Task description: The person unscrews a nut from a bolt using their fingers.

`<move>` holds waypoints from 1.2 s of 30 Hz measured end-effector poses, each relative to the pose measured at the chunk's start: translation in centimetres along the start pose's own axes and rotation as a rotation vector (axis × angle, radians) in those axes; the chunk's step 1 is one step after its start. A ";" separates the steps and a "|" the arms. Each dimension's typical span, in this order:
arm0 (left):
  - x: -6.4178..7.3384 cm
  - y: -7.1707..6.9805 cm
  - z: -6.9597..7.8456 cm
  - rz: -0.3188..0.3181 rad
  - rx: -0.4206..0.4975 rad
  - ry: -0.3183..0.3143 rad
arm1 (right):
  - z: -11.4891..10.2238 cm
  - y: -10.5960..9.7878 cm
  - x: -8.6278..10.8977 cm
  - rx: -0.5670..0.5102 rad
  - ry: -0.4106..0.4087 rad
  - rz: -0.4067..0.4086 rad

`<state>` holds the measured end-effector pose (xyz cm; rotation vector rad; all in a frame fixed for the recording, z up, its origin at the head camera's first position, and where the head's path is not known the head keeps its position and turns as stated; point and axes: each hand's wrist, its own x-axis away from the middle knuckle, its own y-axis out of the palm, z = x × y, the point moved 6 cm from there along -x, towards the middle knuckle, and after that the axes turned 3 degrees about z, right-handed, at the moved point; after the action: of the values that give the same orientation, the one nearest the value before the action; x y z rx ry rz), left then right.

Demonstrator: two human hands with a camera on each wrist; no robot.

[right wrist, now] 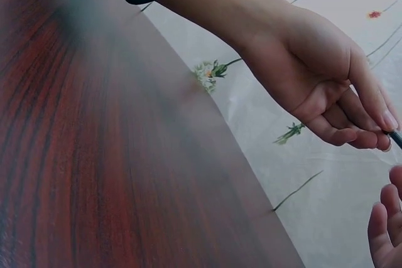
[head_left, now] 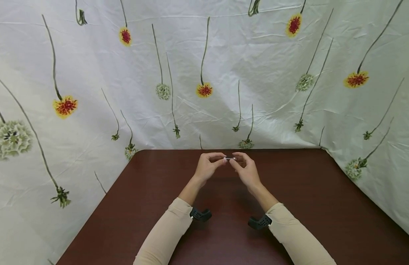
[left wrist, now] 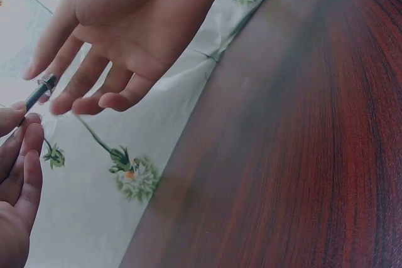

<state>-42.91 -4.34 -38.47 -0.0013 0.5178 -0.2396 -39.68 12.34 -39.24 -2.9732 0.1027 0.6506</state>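
Note:
Over the far part of the table, both hands meet at a small dark threaded bolt (head_left: pixel 229 158). My left hand (head_left: pixel 205 168) pinches its shaft between thumb and fingertips. In the left wrist view, a shiny collar like a nut or washer (left wrist: pixel 47 82) sits near the bolt's other end. Around that end are the thumb and index fingertip of my right hand (head_left: pixel 249 172), pinching it, with the other fingers loosely bent below. The right wrist view catches just a short piece of threaded shaft at its right edge; fingertips cover much of the rest.
A dark reddish-brown wooden table (head_left: pixel 310 206) spreads under the forearms. Behind it and along both sides hangs a white cloth (head_left: pixel 184 62) printed with flowers. Each wrist wears a black band (head_left: pixel 200 214), close above the tabletop.

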 end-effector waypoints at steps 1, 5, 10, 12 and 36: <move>0.0 0.0 0.0 -0.002 0.006 0.003 | 0.0 0.0 0.0 0.006 -0.001 0.009; 0.1 0.0 0.1 -0.003 0.016 -0.001 | 0.1 0.0 -0.1 -0.004 -0.015 0.016; 0.1 -0.1 0.1 0.010 0.002 -0.007 | -0.1 0.2 0.0 -0.056 -0.010 -0.015; 0.1 0.0 0.2 0.011 0.001 -0.004 | -0.1 0.2 -0.1 -0.063 -0.004 -0.008; 0.9 0.3 3.1 0.004 -0.008 0.006 | -0.2 0.0 -0.1 -0.114 -0.016 0.007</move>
<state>-40.56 -4.48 -36.24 -0.0075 0.5247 -0.2332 -39.74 12.38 -39.04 -3.0770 0.0779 0.7032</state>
